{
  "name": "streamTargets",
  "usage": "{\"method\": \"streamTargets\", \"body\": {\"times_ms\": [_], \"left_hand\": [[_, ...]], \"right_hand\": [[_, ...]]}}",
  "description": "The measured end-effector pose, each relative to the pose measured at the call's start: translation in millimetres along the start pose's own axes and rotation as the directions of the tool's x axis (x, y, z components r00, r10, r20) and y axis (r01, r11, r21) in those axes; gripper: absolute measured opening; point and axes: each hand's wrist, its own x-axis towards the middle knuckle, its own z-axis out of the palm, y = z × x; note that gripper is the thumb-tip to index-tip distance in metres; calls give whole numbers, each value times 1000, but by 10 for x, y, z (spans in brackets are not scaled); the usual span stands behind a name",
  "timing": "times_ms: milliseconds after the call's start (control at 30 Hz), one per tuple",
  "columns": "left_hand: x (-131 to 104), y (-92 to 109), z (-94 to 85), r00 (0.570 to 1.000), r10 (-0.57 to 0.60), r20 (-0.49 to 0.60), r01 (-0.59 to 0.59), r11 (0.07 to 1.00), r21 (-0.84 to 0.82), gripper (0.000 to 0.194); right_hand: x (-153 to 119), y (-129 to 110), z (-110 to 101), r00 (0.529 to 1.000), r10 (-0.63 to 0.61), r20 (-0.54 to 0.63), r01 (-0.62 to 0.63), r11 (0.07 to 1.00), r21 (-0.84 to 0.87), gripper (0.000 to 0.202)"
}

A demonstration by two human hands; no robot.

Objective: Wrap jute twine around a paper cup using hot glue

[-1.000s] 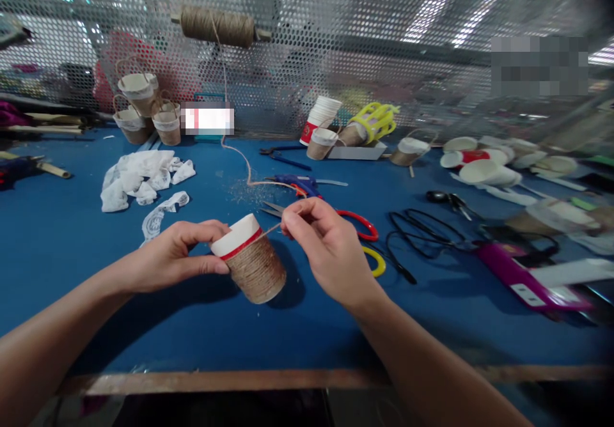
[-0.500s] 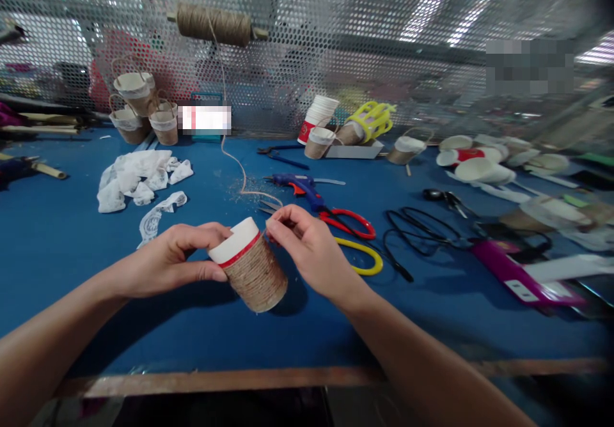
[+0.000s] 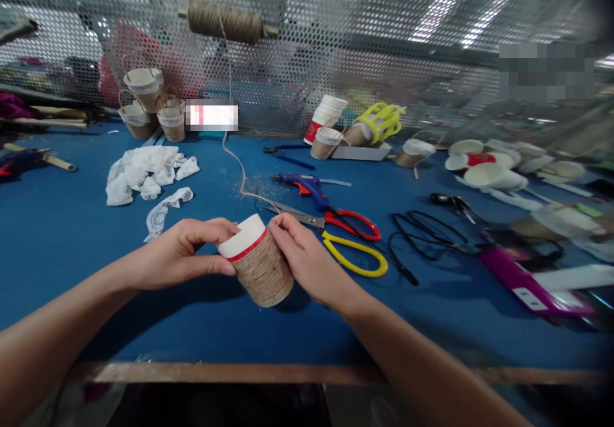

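Beyond the hands, across a blue tabletop [image 3: 192,341]: scissors [image 3: 315,221] with one red and one yellow handle loop, nearest of the tools, just past the right hand. Behind them, a blue glue gun [image 3: 307,187] with red trigger, then pliers [image 3: 290,157] farther back. To the right, a looped black cable [image 3: 426,238], keys [image 3: 451,204] and a purple power strip [image 3: 515,280]. To the left, crumpled white lace [image 3: 141,170] and a separate lace strip [image 3: 165,213]. At the back, a stack of paper cups [image 3: 329,117] and three handled baskets [image 3: 144,85] in a small pile, below a spool [image 3: 224,21] at the mesh panel [image 3: 297,56]. From the spool, twine [image 3: 242,174] down over the tabletop, close past the scissor tips to the right fingers.

Between both hands, a twine-wrapped cup [image 3: 265,270], tilted, mouth toward upper left (white rim and red band bare of wrapping). Left hand [image 3: 177,257] half curled, gripping the rim between thumb and fingers (fingertips partly hidden). Right hand [image 3: 309,257] nearly closed, thumb and forefinger pinching the twine against the cup's side near the red band; other fingers mostly out of sight.
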Motion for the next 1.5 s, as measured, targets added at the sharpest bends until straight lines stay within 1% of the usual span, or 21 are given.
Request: {"method": "streamTargets", "body": {"times_ms": [67,167,233,267,300,367,433,500,600,633,733,800,900,1000,1067,1100,1167,1367,1500], "left_hand": [[1,-3,11,1000,-27,-10,27,1000,-1,3],[6,-12,20,998,-44,-43,44,999,21,3],[15,-19,16,998,-32,-55,35,998,50,7],[21,-23,12,999,-23,-50,26,997,67,8],[26,-25,6,999,-17,-39,21,996,87,10],[31,-26,-6,1000,-23,-12,24,992,125,15],[30,-21,-10,998,-58,13,55,986,155,24],[27,-10,2,994,-109,30,102,979,176,31],[35,5,64,982,-185,27,178,970,163,29],[42,7,95,978,-206,12,203,969,141,27],[71,6,195,959,-264,-102,272,960,69,25],[86,-4,244,945,-297,-134,302,953,12,22],[91,-20,269,934,-328,-141,329,944,-13,22],[84,-24,259,937,-323,-136,327,945,8,22],[80,-18,251,941,-315,-124,320,947,18,21],[79,-15,248,943,-312,-119,316,948,22,21],[78,-8,247,947,-300,-117,304,952,24,20],[75,-8,248,958,-257,-128,259,966,3,17],[70,-6,240,960,-248,-131,250,968,4,14]], "right_hand": [[6,25,34,996,85,4,-85,992,94,21],[25,59,68,980,192,47,-197,946,259,19],[38,74,66,978,205,47,-210,932,295,17],[42,76,57,982,187,26,-186,943,277,17],[43,73,45,989,149,-5,-144,962,231,18],[37,59,19,997,34,-70,-29,997,69,18],[22,41,5,990,-90,-108,78,991,-113,18],[2,30,13,979,-170,-115,138,959,-247,16],[-28,43,59,958,-266,-109,202,891,-406,12],[-36,53,79,950,-294,-102,217,860,-461,11],[-53,87,130,930,-360,-68,248,755,-607,11],[-54,99,143,906,-421,-41,290,689,-665,12],[-44,82,126,840,-543,-7,396,622,-675,10],[-33,42,86,783,-622,-1,487,615,-620,7],[-27,23,64,765,-644,-3,523,624,-581,6],[-25,19,57,763,-646,-6,530,631,-566,6],[-22,17,48,774,-632,-13,528,657,-538,6],[-29,5,49,861,-507,-34,436,771,-465,7],[-33,0,52,883,-467,-38,401,795,-455,7]]}}
